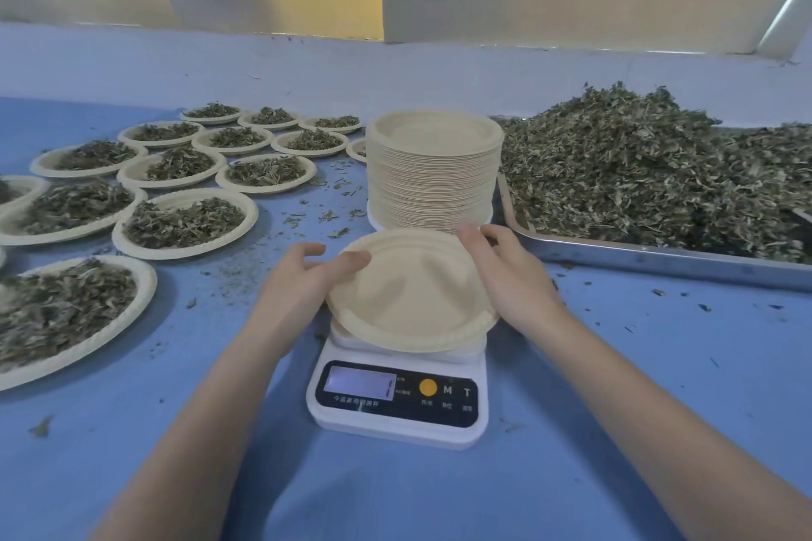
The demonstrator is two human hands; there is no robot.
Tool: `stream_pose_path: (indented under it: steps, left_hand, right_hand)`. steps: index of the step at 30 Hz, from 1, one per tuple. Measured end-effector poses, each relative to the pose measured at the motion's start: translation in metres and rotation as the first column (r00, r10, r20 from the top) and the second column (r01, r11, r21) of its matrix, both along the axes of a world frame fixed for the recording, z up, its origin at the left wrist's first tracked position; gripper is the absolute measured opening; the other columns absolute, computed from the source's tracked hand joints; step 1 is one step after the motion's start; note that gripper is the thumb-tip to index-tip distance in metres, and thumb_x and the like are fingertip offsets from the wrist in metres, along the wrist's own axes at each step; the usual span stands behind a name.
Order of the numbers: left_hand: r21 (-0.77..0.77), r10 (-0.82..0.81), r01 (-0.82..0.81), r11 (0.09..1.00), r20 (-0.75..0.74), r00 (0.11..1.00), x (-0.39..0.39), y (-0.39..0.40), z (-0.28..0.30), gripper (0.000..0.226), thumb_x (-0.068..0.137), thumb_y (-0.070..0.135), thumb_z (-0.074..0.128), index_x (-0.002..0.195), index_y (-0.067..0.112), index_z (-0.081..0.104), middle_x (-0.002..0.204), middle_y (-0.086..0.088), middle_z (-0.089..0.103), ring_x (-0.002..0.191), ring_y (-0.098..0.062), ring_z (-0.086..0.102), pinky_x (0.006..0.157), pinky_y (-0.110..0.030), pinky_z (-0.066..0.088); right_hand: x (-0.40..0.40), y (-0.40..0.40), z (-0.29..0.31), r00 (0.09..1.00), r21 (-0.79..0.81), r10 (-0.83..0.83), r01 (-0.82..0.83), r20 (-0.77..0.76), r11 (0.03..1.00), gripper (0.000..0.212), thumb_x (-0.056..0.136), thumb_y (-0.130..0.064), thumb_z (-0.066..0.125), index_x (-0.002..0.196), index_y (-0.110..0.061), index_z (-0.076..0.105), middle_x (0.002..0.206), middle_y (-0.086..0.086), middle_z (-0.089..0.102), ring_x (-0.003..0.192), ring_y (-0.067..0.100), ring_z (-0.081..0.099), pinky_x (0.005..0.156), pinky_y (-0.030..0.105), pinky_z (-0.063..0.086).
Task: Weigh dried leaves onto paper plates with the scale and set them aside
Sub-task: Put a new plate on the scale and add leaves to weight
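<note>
Both hands point(307, 277) point(505, 272) grip one empty plate point(413, 294) (tilted, hollow up) over the scale point(397, 395).

Beige plate point(411, 294), white scale point(397, 404), green-brown leaves point(637, 163), blue table point(659, 365).

Fourteen filled plates point(132, 248) of dried leaves show on the left of the worktop point(615, 365), one of them half hidden behind the stack, and a sliver of a fifteenth shows at the left edge. There is one empty plate point(408, 290), one scale point(395, 426), one stack of empty plates point(433, 180) too deep to count, one metal tray point(637, 253) and one heap of loose leaves point(637, 171).
</note>
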State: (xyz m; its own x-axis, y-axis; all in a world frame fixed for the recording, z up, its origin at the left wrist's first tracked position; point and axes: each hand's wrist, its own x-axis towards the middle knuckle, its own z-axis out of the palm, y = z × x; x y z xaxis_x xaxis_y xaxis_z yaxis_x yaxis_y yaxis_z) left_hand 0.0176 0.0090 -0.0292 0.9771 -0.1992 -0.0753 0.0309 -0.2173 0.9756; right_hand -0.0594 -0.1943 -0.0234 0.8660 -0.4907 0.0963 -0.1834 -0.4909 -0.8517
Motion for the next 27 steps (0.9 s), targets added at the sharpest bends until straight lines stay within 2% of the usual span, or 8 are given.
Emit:
stream_pose_path:
  steps: [5,7,9,12,14,17,23,27]
  left_hand:
    - [0.003,0.006,-0.006,1.0,0.001,1.0,-0.001,0.0,0.001,0.078,0.065,0.052,0.076,0.129,0.02,0.048,0.112,0.001,0.059,0.107,-0.022,0.057,0.098,-0.044,0.044]
    - [0.011,0.002,-0.002,1.0,0.002,1.0,-0.002,0.0,0.001,0.082,0.061,0.055,0.075,0.13,0.02,0.048,0.116,0.0,0.057,0.11,-0.023,0.055,0.099,-0.046,0.043]
    - [0.035,-0.005,0.004,0.999,0.019,1.0,-0.002,0.001,0.001,0.078,0.065,0.055,0.074,0.13,0.021,0.047,0.115,0.002,0.056,0.111,-0.023,0.054,0.1,-0.047,0.042]
    - [0.065,-0.011,0.009,0.998,0.028,1.0,-0.005,0.0,0.002,0.088,0.055,0.062,0.069,0.13,0.021,0.048,0.117,0.001,0.056,0.111,-0.023,0.054,0.1,-0.047,0.042]
    - [0.066,-0.01,0.008,0.998,0.03,0.999,-0.007,-0.001,0.003,0.089,0.052,0.063,0.067,0.129,0.022,0.049,0.121,0.0,0.055,0.112,-0.023,0.053,0.1,-0.048,0.042]
    - [0.041,-0.01,0.009,0.999,0.016,1.0,-0.008,0.0,0.003,0.088,0.051,0.062,0.068,0.127,0.021,0.049,0.124,-0.003,0.055,0.112,-0.025,0.054,0.099,-0.049,0.043]
    - [0.002,-0.01,0.01,1.0,-0.014,1.0,-0.005,0.003,0.002,0.087,0.051,0.061,0.071,0.125,0.02,0.051,0.124,-0.005,0.057,0.113,-0.027,0.056,0.099,-0.049,0.044]
    - [0.007,-0.016,0.016,1.0,-0.009,1.0,-0.006,0.002,0.003,0.088,0.051,0.061,0.07,0.126,0.02,0.05,0.125,-0.005,0.057,0.113,-0.027,0.056,0.099,-0.049,0.044]
  right_hand:
    - [-0.005,0.002,0.004,1.0,0.02,0.012,-0.013,0.025,1.0,0.077,0.081,-0.077,0.03,0.139,-0.027,0.038,0.133,-0.005,0.05,0.118,0.013,0.046,0.087,0.03,0.031]
    - [-0.014,-0.004,0.01,0.996,0.098,0.084,-0.086,0.018,0.992,0.086,0.073,-0.082,0.039,0.143,-0.031,0.033,0.136,-0.009,0.046,0.112,0.005,0.046,0.085,0.024,0.03]
    - [-0.03,-0.012,0.01,0.973,0.192,0.229,-0.217,-0.041,0.957,0.11,0.056,-0.084,0.059,0.147,-0.041,0.015,0.14,-0.016,0.039,0.118,0.001,0.042,0.09,0.023,0.03]
    - [-0.052,-0.016,0.001,0.891,0.253,0.437,-0.399,-0.119,0.881,0.133,0.047,-0.059,0.081,0.142,-0.052,-0.013,0.149,-0.024,0.022,0.131,0.0,0.031,0.102,0.026,0.026]
    - [-0.058,-0.015,-0.004,0.863,0.225,0.482,-0.445,-0.15,0.867,0.141,0.048,-0.048,0.086,0.139,-0.052,-0.02,0.152,-0.026,0.008,0.139,0.001,0.019,0.112,0.03,0.022]
    - [-0.06,-0.012,-0.004,0.856,0.184,0.485,-0.456,-0.177,0.871,0.145,0.049,-0.041,0.091,0.138,-0.052,-0.024,0.153,-0.025,0.005,0.142,0.002,0.011,0.117,0.035,0.016]
    - [-0.06,-0.01,-0.004,0.864,0.188,0.476,-0.447,-0.162,0.875,0.142,0.049,-0.039,0.085,0.14,-0.05,-0.023,0.152,-0.027,0.002,0.141,0.0,0.012,0.111,0.027,0.017]
    - [-0.058,-0.012,-0.006,0.853,0.168,0.494,-0.469,-0.169,0.867,0.145,0.05,-0.037,0.089,0.139,-0.05,-0.024,0.153,-0.024,0.004,0.141,0.0,0.012,0.115,0.03,0.016]
